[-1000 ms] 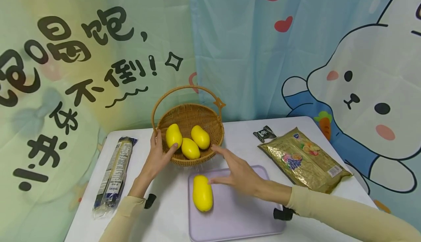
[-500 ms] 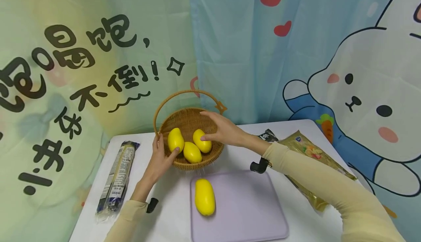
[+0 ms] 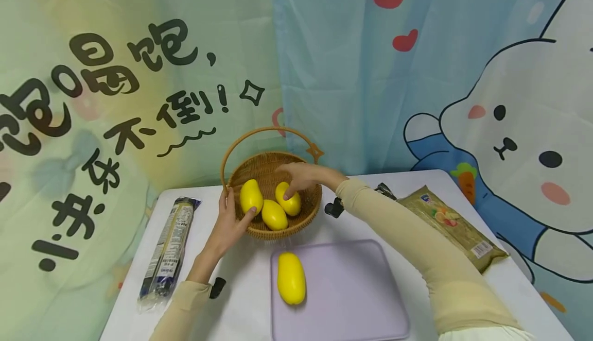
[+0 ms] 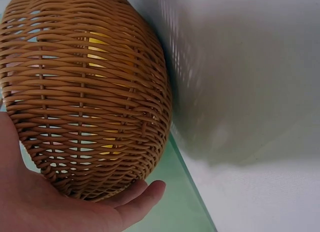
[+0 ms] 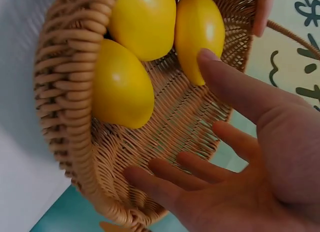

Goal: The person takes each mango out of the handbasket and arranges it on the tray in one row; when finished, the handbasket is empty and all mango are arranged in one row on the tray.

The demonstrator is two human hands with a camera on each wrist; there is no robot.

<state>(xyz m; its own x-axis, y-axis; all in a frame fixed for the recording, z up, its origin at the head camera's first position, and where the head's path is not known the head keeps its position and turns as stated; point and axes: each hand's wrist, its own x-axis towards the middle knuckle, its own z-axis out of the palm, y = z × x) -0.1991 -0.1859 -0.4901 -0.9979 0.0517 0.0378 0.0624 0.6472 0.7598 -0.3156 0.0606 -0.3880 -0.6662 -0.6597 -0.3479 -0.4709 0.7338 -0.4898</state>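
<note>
A brown wicker basket (image 3: 259, 165) with an arched handle holds three yellow mangoes. My left hand (image 3: 231, 230) grips its left rim, thumb over the edge and fingers outside; the left wrist view shows the woven wall (image 4: 95, 97) against the palm. My right hand (image 3: 303, 175) reaches over the basket's right side, thumb overlapping the right mango (image 3: 292, 206). In the right wrist view its fingers (image 5: 155, 184) are spread and nearly straight, with nothing between them and the thumb. Another mango (image 3: 291, 279) lies on a pale purple tray (image 3: 354, 289) in front of the basket.
A long plastic-wrapped pack (image 3: 168, 248) lies on the left of the white table. To the right is a gold fruit-print bag (image 3: 451, 222), partly behind my right sleeve, beside a small black packet (image 3: 384, 190). A printed curtain (image 3: 333, 83) hangs behind the table.
My right hand has moved from beside the mango on the tray up and over to the basket. The left hand keeps its grip on the rim, and the mangoes have not moved.
</note>
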